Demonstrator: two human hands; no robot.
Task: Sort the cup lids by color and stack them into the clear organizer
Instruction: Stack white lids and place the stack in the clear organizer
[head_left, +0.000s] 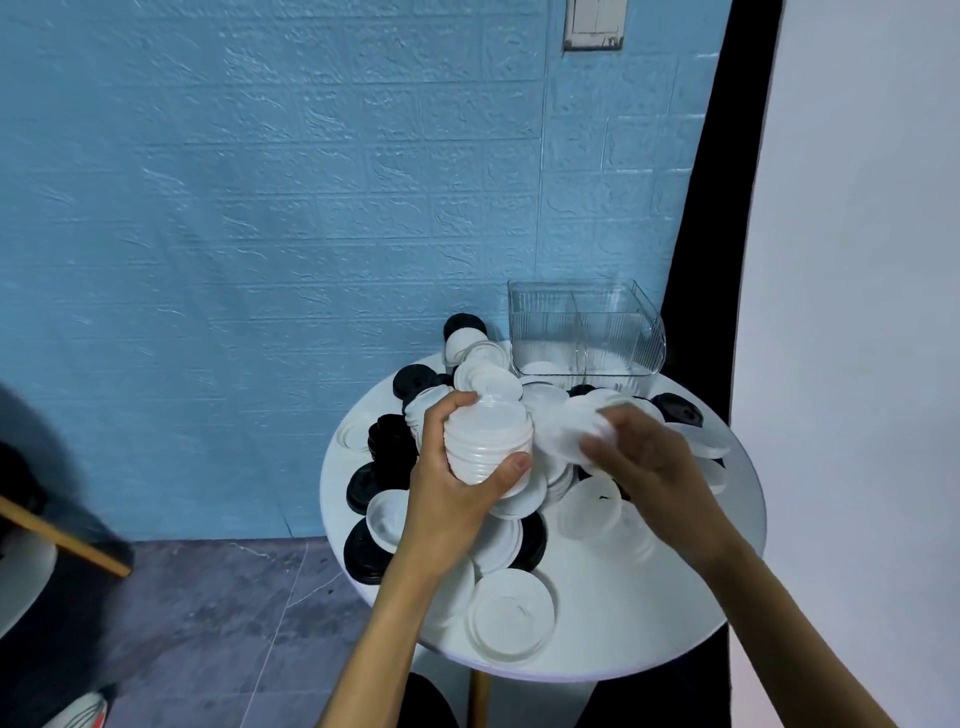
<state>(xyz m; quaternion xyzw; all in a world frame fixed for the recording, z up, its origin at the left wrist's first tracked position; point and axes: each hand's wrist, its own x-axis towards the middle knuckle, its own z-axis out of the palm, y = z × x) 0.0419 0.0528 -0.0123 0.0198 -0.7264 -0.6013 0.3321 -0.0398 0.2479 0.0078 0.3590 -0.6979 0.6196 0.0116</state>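
Your left hand (457, 483) is gripping a stack of white lids (491, 441), fingers curled over its far side and thumb pressing its near side, holding it tilted just above the heap. Your right hand (649, 462) is pinching a single white lid (566, 434) by its edge, with the lid angled toward the stack and sitting just beside it; the fingers are blurring, so exactly how they are lying on the lid is hard to tell. Beneath both hands, loose white lids (511, 613) and black lids (387, 447) are lying mixed in a heap across the round white table (675, 613), some black ones showing at the left edge of the heap and another black lid (675, 408) lying at the right behind your right hand. At the far side of the table, the clear organizer (587, 327) is standing upright with a divider down its middle, and a few white lids are already resting low in its compartments. Behind the table, a blue textured wall (260, 208) is filling the background.
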